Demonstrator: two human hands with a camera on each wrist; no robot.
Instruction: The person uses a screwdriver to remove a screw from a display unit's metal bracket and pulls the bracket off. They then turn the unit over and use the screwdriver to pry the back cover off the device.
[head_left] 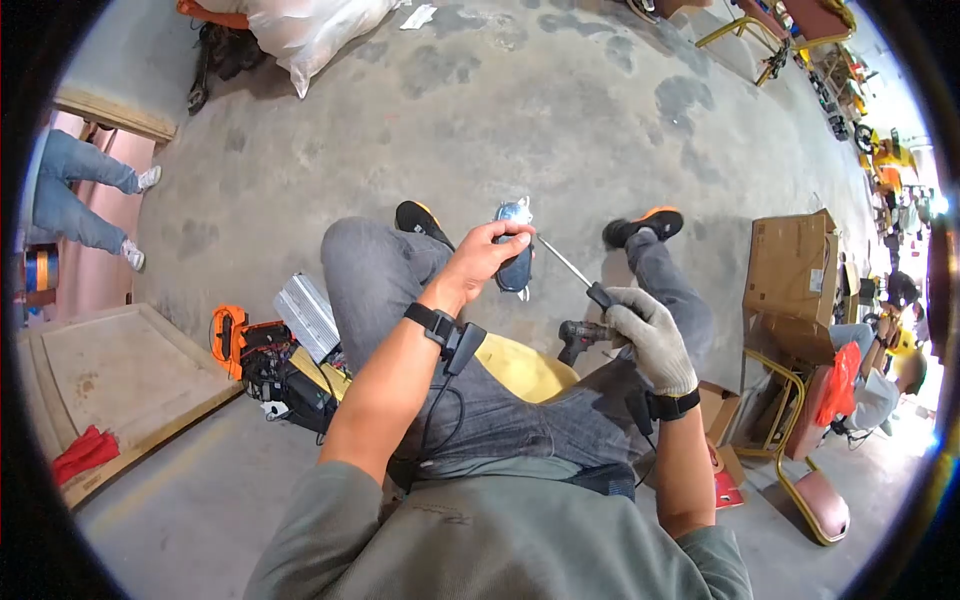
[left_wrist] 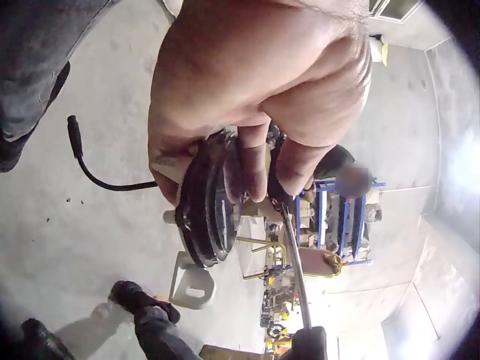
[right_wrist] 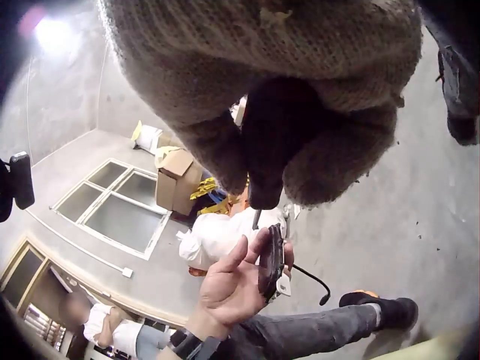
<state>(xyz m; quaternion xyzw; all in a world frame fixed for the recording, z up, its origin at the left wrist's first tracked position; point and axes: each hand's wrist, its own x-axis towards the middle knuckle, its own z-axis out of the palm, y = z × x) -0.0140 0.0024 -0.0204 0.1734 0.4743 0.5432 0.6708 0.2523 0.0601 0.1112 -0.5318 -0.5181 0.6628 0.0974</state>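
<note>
Dark device (head_left: 513,268), gripped by left hand (head_left: 485,258), right hand (head_left: 650,338) holding screwdriver (head_left: 599,295), shows cable (left_wrist: 112,187) only in wrist views.

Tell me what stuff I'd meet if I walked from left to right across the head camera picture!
Crumpled red cloth → silver ribbed metal box → black oval device → black-handled metal screwdriver → right hand in a pale knitted glove → brown cardboard box.

One red cloth (head_left: 84,455) on a wooden panel (head_left: 125,362); one white sack (head_left: 312,35) on concrete floor (head_left: 330,150); one cardboard box (head_left: 788,264).
</note>
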